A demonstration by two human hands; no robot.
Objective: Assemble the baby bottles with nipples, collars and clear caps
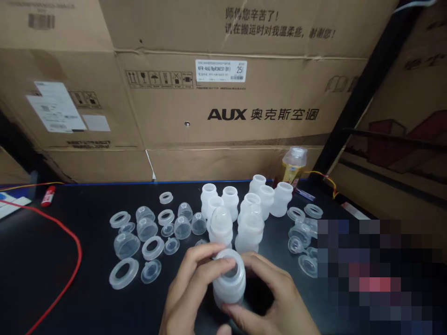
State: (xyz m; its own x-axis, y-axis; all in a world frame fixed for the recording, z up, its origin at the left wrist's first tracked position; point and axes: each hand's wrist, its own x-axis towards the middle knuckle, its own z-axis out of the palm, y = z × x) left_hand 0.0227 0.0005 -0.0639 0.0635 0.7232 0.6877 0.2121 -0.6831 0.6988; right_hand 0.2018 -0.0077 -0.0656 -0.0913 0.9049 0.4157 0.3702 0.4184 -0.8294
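Close in front of me, a small translucent white baby bottle [227,294] stands between my two hands, its round opening facing up. A pale ring collar [240,264] sits at its neck. My left hand [190,291] has its fingers curled over the collar from the left, one fingertip at the rim of the opening. From the right, my right hand [275,295] wraps the bottle's body, its thumb pressed low on the front. Just behind stand two bottles, one of them topped by a clear dome cap [221,216].
More white bottles [281,200] stand behind. Left lie loose rings [124,273], clear domes [126,244] and small lidded discs [151,271]; similar parts [296,214] lie right. A red cable [75,260] crosses the left. Cardboard boxes [167,130] wall the back. Pixelation hides the lower right.
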